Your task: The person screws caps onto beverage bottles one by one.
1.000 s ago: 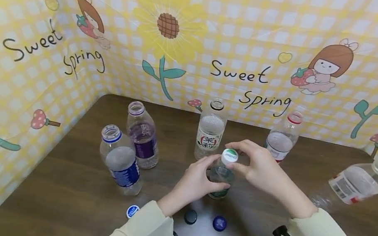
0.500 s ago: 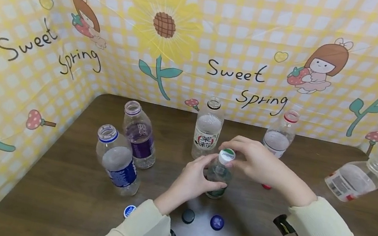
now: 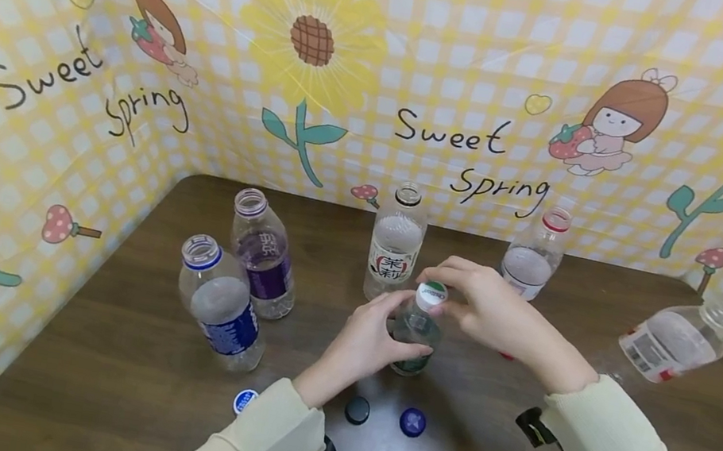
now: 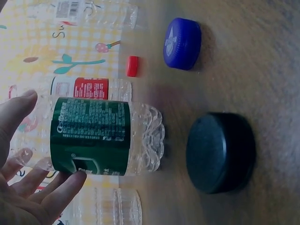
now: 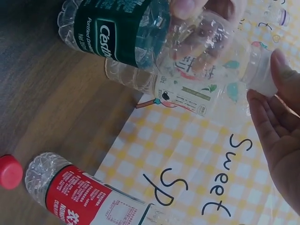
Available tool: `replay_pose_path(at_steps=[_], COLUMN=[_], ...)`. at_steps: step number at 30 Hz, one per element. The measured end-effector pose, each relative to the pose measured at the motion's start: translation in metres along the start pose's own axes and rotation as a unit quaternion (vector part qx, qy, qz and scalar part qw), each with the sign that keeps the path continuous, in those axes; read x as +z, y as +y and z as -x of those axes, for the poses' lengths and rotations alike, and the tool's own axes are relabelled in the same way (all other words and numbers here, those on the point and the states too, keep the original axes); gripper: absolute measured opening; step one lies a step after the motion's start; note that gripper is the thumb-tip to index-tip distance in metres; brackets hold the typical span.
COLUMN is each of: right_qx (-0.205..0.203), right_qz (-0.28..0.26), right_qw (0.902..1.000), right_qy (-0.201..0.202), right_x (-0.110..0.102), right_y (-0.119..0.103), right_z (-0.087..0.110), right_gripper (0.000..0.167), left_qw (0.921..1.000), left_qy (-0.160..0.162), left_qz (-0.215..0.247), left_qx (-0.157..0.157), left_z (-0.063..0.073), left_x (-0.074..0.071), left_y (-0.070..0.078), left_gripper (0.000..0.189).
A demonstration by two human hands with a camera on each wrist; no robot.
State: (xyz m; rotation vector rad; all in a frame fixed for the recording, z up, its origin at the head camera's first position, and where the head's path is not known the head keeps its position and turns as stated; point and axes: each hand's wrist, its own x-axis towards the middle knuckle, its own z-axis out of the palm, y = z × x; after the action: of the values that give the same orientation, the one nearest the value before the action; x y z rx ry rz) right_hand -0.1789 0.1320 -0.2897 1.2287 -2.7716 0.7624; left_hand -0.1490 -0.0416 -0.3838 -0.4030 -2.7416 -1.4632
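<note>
My left hand holds a small clear bottle with a green label, its fingers and thumb around the body. The bottle stands upright at the middle of the table. On its mouth sits a white cap with green print on top. My right hand pinches that cap between thumb and fingers, as the right wrist view also shows. Just in front of the bottle lie a black cap and a dark blue cap. Behind the bottle stands an uncapped jasmine-label bottle.
To the left stand a blue-label bottle and a purple-label bottle, both capless. A red-rimmed bottle and another clear bottle stand at right. A blue-and-white cap lies near my left sleeve, a red cap farther right.
The head view has shifted slightly, so the things appear a little farther left. Both hands keep their hold on the bottle and its white cap.
</note>
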Motion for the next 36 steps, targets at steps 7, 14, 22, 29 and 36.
replay_pose_path(at_steps=[7, 14, 22, 29, 36], right_qx=[0.018, 0.031, 0.058, 0.129, 0.153], right_qz=[0.002, 0.007, 0.006, -0.049, -0.077], right_qw=[0.9989, 0.9977, 0.995, 0.9875, 0.9816], right_qy=[0.043, 0.06, 0.081, 0.076, 0.084], right_x=[0.005, 0.008, 0.015, 0.014, 0.016], right_y=[-0.003, -0.006, -0.009, -0.005, 0.0], right_z=[0.003, 0.003, 0.003, 0.006, 0.01], right_gripper=[0.028, 0.027, 0.026, 0.03, 0.032], left_qw=[0.9998, 0.9997, 0.9994, 0.9995, 0.9996], left_qy=[0.018, 0.022, 0.028, 0.025, 0.019], left_qz=[-0.004, -0.01, -0.001, 0.006, 0.008], left_qx=[0.001, -0.003, -0.021, -0.017, -0.018], left_z=[0.002, 0.002, 0.004, 0.003, 0.002], left_x=[0.001, 0.001, 0.002, 0.004, 0.004], left_y=[0.003, 0.005, 0.005, 0.004, 0.004], left_gripper=[0.066, 0.067, 0.067, 0.067, 0.068])
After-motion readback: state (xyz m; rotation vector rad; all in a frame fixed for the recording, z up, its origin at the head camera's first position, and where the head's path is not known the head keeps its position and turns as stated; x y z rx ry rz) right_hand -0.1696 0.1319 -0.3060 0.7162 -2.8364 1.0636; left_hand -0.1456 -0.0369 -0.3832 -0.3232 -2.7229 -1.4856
